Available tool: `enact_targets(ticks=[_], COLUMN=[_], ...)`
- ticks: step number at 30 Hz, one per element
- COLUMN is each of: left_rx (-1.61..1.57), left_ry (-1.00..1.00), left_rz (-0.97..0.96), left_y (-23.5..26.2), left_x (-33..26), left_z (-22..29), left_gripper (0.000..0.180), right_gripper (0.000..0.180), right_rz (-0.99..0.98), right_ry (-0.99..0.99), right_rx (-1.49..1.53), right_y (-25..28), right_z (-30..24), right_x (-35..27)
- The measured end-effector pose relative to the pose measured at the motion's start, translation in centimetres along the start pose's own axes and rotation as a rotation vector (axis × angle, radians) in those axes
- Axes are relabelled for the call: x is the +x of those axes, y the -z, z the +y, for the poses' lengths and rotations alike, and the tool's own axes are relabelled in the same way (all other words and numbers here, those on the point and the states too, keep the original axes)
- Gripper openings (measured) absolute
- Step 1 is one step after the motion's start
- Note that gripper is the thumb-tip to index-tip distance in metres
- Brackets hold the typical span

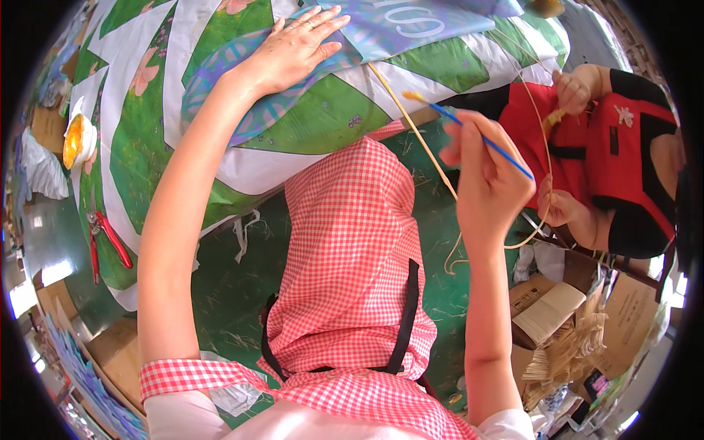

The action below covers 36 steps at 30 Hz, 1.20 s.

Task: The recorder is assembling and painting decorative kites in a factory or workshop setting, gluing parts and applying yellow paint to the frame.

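My left hand [304, 45] lies flat with fingers outstretched on a thin blue-and-purple patterned sheet [220, 81]. That sheet rests on the table's green-and-white cloth [440, 62]. Raised to the right of the table edge, my right hand [493, 172] grips a slim blue brush [449, 115], its yellowish tip pointing up and left, apart from the sheet. From the sheet's lower edge a thin tan stick [411, 125] slants down past the table edge toward my right hand. Its lower end passes behind that hand.
At right, a co-worker in a red apron [535, 117] holds a long, thin, pale curved strip [544, 125] with both hands. Red-handled cutters [114, 240] and a white tub of orange-yellow stuff [79, 143] lie at left. Cardboard boxes [631, 315] stand at lower right.
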<state>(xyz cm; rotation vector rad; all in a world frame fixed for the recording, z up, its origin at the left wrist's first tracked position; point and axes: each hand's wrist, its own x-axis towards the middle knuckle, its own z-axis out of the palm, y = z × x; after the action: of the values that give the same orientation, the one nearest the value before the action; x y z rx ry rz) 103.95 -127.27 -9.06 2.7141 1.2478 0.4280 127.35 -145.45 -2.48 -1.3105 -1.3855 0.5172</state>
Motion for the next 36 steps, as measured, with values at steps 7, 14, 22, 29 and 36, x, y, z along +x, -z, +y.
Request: enact_targets(ticks=[7, 14, 22, 29, 36], left_rx=[0.013, 0.011, 0.004, -0.07, -0.098], left_ry=[-0.004, -0.001, -0.01, 0.011, -0.037], left_rz=[0.004, 0.01, -0.013, -0.054, -0.022], left_y=[-0.1, -0.1, 1.2, 2.3, 2.0], left_x=[0.1, -0.1, -0.1, -0.1, 0.1], left_z=[0.1, 0.0, 0.9, 1.9, 1.6], left_gripper=[0.05, 0.05, 0.05, 0.05, 0.049], right_gripper=[0.011, 0.009, 0.007, 0.008, 0.01], right_rz=[-0.075, -0.038, -0.013, -0.05, -0.071], right_ry=[0.02, 0.033, 0.084, 0.109, 0.015], right_rx=[-0.006, -0.01, -0.124, -0.217, -0.045], right_y=[-1.5, -1.0, 0.3, 1.5, 2.4], right_z=[1.8, 0.9, 0.8, 0.8, 1.0], right_x=[1.6, 0.8, -0.4, -2.0, -2.9])
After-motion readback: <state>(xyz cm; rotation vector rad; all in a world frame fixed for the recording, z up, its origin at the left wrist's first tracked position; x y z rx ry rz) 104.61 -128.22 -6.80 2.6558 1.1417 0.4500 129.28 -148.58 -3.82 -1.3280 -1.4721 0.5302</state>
